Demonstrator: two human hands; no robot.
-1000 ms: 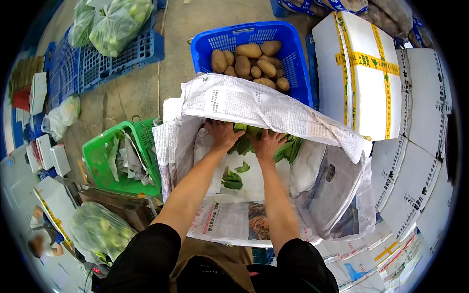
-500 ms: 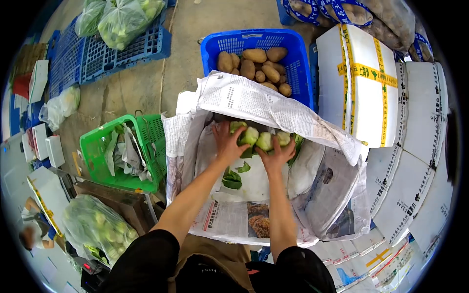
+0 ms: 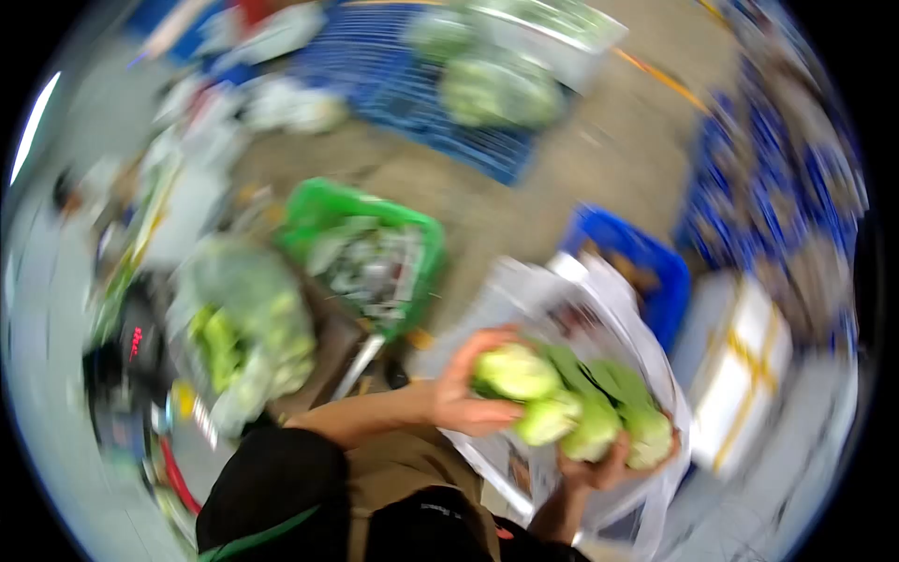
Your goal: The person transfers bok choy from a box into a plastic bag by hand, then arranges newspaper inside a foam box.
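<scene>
Several green leafy vegetables (image 3: 590, 426) with pale bulbous ends are held above the paper-lined box (image 3: 670, 459). My left hand (image 3: 473, 384) is curved around the left end of the bunch, thumb below and fingers above. At the lower right, my right hand (image 3: 613, 464) grips the other end from underneath, its fingers partly hidden by the stems. Leaves point up and away from me. The inside of the box is mostly covered by the bunch, and the whole view is blurred by motion.
Left of the box are a green basket (image 3: 426, 272) with paper scraps and a bag of vegetables (image 3: 267, 318). Beyond are a blue potato basket (image 3: 670, 290) and blue pallets (image 3: 468, 150). A white foam box (image 3: 740, 375) stands right. A person (image 3: 70, 192) is at far left.
The view has swung to the left. Both hands have lifted the vegetables out of the paper-lined box, where they were lying against its far side.
</scene>
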